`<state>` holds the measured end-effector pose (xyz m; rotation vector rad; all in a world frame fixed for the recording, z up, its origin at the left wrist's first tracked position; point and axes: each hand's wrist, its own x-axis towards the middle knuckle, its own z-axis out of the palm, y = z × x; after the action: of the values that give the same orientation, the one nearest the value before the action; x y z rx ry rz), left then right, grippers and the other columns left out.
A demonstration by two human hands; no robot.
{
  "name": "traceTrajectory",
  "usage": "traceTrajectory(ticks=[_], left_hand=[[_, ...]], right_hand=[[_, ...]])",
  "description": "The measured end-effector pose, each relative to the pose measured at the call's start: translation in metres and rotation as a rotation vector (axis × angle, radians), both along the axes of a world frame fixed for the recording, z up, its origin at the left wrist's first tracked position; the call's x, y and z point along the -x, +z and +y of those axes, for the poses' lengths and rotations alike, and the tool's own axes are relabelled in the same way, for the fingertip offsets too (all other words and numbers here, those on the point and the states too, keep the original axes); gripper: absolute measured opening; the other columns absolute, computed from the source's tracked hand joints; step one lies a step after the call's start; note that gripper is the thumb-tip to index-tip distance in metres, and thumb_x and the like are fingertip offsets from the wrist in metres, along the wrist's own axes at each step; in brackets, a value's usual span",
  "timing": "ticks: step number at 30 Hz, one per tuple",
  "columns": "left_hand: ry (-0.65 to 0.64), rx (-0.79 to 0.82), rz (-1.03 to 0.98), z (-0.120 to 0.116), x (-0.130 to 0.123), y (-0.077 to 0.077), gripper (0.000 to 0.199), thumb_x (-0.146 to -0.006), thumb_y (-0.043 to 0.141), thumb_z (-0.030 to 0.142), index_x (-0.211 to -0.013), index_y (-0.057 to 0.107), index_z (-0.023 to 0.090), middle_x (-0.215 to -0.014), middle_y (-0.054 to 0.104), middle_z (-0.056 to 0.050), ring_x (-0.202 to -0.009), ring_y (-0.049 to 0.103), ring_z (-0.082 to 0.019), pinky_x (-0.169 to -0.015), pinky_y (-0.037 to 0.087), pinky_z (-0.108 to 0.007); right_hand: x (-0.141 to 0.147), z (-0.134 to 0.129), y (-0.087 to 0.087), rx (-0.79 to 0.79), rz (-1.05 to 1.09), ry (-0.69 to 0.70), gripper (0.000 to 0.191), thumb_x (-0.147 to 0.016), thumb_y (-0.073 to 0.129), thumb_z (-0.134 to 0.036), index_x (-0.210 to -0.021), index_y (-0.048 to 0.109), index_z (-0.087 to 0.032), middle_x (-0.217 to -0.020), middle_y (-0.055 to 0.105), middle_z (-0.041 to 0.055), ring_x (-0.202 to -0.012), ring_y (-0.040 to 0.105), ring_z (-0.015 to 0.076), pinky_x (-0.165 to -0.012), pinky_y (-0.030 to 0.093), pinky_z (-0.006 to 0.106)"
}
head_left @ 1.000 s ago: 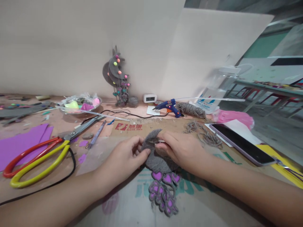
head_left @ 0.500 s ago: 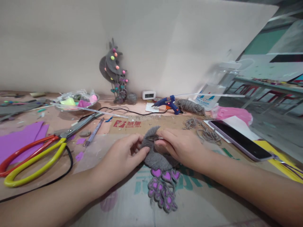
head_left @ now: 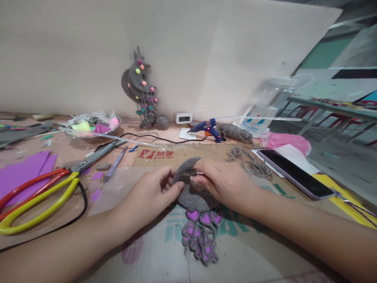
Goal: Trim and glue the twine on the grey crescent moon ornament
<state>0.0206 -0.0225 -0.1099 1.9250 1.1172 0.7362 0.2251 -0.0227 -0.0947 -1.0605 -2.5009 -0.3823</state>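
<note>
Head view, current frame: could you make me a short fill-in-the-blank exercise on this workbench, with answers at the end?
1. The large scissors have one yellow handle and one ____ handle.
2. Just below the grey crescent lie purple-centred pieces shaped like ____.
3. The glue gun is mainly ____.
4. The phone lies on the person's ____ side.

Missing words: red; hearts; blue; right.

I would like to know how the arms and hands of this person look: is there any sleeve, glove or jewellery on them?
The left forearm and right forearm are bare, with no sleeve in view. The left hand and right hand wear no gloves; neither watch nor bracelet shows. No ring is visible, though some fingers are partly hidden.
</note>
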Motion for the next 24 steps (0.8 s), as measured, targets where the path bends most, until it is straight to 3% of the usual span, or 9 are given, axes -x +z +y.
traceTrajectory(ticks=[10,24], left_hand=[[0.018,-0.144,0.123,-0.0014,0.0005,-0.0033,0.017,-0.085,0.048,0.033,-0.074,0.049,0.019,-0.063,0.053,0.003,-0.060,0.051,-0.013,-0.054,0.036,-0.024],[0.020,-0.106,0.076,0.0003,0.0000,-0.0015,0.015,-0.083,0.050,0.031,-0.075,0.052,0.019,-0.063,0.055,0.002,-0.060,0.052,-0.014,-0.052,0.036,-0.024]], right_hand=[[0.0011,-0.0019,-0.0027,-0.029,-0.024,-0.031,0.037,-0.096,0.032,-0.040,-0.093,0.058,-0.014,-0.074,0.066,0.0048,-0.064,0.060,0.0155,-0.053,0.034,0.025],[0.0005,0.0008,-0.0024,0.016,-0.024,-0.025,0.037,-0.096,0.031,-0.039,-0.089,0.058,-0.015,-0.069,0.062,0.0031,-0.063,0.056,0.0136,-0.053,0.029,0.024]])
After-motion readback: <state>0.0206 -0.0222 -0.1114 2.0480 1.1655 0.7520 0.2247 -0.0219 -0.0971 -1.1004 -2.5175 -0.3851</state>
